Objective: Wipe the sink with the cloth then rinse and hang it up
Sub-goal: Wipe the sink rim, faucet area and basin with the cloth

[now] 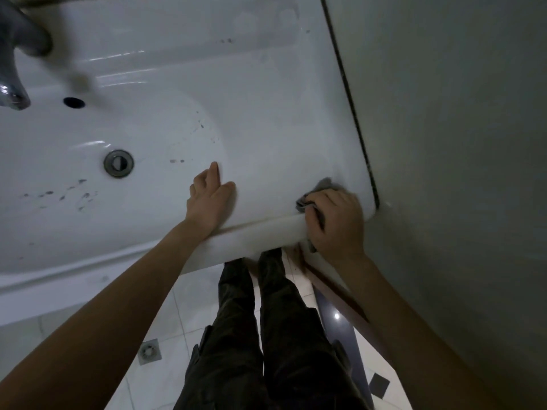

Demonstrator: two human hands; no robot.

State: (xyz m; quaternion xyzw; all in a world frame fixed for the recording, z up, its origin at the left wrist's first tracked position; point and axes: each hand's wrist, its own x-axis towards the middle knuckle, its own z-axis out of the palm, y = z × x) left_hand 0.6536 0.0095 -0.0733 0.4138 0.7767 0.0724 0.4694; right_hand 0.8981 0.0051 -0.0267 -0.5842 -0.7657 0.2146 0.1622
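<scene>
The right hand (337, 220) grips a grey, bunched-up cloth (321, 186) on the sink's (266, 113) front right corner, by the grey wall (458, 143). The left hand (208, 199) lies flat, fingers straight, on the front edge. Dark spots (62, 195) dirty the white bowl near the drain (118, 163). The tap (14, 93) at the far left is blurry and cut off. The hand hides most of the cloth.

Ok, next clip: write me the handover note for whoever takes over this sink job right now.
Left grip: open, resting flat on the sink front rim.
Right grip: holds the grey cloth bunched at the sink's front right corner.
Done: wiping under way at that corner.
Left: dark marks in the basin and near the back ledge, then rinse the cloth at the tap and hang it.
</scene>
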